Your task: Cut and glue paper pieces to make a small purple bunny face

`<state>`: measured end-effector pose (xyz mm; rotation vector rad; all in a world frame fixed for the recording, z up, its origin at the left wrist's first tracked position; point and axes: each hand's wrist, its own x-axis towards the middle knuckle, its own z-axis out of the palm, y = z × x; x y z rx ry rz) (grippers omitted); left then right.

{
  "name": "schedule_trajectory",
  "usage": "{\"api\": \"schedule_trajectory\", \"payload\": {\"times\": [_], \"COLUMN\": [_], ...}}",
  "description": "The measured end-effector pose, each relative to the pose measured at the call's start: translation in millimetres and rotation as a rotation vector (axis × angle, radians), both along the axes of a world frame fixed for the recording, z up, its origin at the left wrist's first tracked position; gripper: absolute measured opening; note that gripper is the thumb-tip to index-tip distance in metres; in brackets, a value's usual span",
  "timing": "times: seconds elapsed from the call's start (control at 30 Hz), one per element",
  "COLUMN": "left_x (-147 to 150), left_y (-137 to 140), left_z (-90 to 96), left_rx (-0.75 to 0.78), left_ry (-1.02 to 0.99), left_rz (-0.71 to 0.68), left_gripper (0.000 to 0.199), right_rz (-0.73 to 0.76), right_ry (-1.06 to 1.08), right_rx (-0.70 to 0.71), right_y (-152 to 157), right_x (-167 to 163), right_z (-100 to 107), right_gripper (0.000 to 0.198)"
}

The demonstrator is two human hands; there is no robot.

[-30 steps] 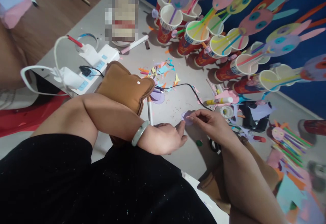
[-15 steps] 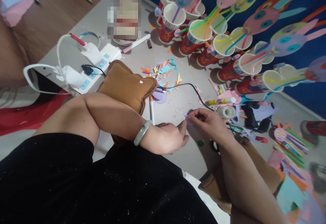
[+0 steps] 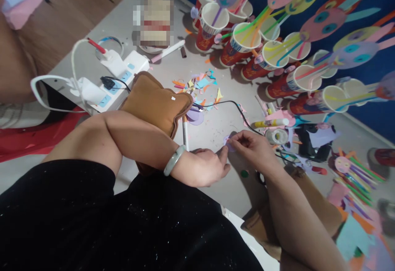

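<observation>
A small purple paper cutout point(image 3: 227, 140) lies on the grey table, with a pink bit on it. My right hand point(image 3: 254, 149) pinches at its edge, thumb and index finger pressed together, so much of the paper is hidden. From the left, my left hand point(image 3: 202, 168), with a pale bangle point(image 3: 175, 160) at the wrist, reaches to the same cutout. Its index finger points to the paper's lower edge and its thumb is held apart; the other fingers are curled under and partly hidden. A brown cushion point(image 3: 157, 102) sits beyond my left forearm.
Red paper cups point(image 3: 234, 47) with paper animal faces on coloured sticks line the back right. Colourful paper scraps point(image 3: 202, 84) lie mid-table. A power strip point(image 3: 123, 84) with plugged cables is at left; a black cable point(image 3: 228, 102) crosses the table. Tape point(image 3: 277, 136) sits right of my hand.
The whole view has shifted slightly, with the table things a little further right. Both hands stay at the purple cutout in nearly the same pose.
</observation>
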<state>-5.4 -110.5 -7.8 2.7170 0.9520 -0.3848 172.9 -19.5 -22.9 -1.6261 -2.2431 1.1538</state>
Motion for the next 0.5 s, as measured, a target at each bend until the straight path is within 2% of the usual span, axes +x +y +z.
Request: {"api": "schedule_trajectory", "payload": {"times": [0.37, 0.5], "left_x": [-1.9, -1.7], "left_y": [3.2, 2.9], "left_z": [4.1, 2.3], "left_rx": [-0.162, -0.163], "left_ry": [-0.064, -0.075], "left_rz": [0.053, 0.060], "left_gripper": [0.078, 0.079], "right_rz": [-0.002, -0.073], "right_ry": [-0.022, 0.038], "right_rx": [0.038, 0.035], "right_y": [-2.3, -4.5], "right_x": [-0.8, -0.6], "right_z": [-2.2, -5.6], "right_gripper": [0.025, 0.025]}}
